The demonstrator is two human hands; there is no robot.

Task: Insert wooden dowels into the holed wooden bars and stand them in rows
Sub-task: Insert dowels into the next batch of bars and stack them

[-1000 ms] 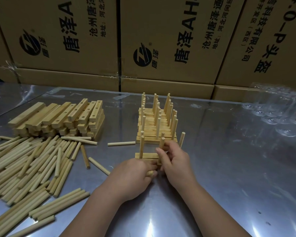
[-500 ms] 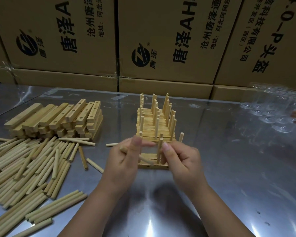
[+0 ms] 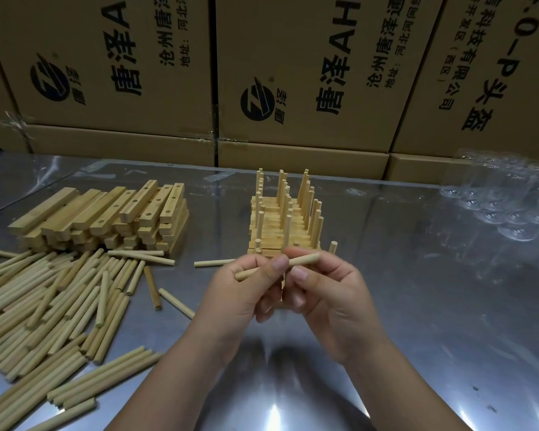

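My left hand (image 3: 246, 293) pinches a loose wooden dowel (image 3: 305, 260) that lies nearly level, its right end pointing past my right hand (image 3: 330, 293). Both hands are raised over the bar I am working on, which they hide almost fully; only a strip of it (image 3: 283, 286) shows between them, gripped by my right hand's curled fingers. One of its upright dowels (image 3: 333, 246) pokes up behind my right hand. Just beyond stand the finished rows of bars with upright dowels (image 3: 285, 219). Loose dowels (image 3: 59, 293) lie spread at the left. A stack of holed bars (image 3: 112, 216) sits behind them.
A wall of cardboard boxes (image 3: 293, 73) closes off the back of the shiny metal table (image 3: 417, 321). Clear plastic packaging (image 3: 507, 206) lies at the far right. A single dowel (image 3: 213, 262) lies between the bar stack and the finished rows.
My hands have lifted from the table toward me. My left hand has brought a dowel up and turned it nearly level in front of the bar. The view has tilted slightly.
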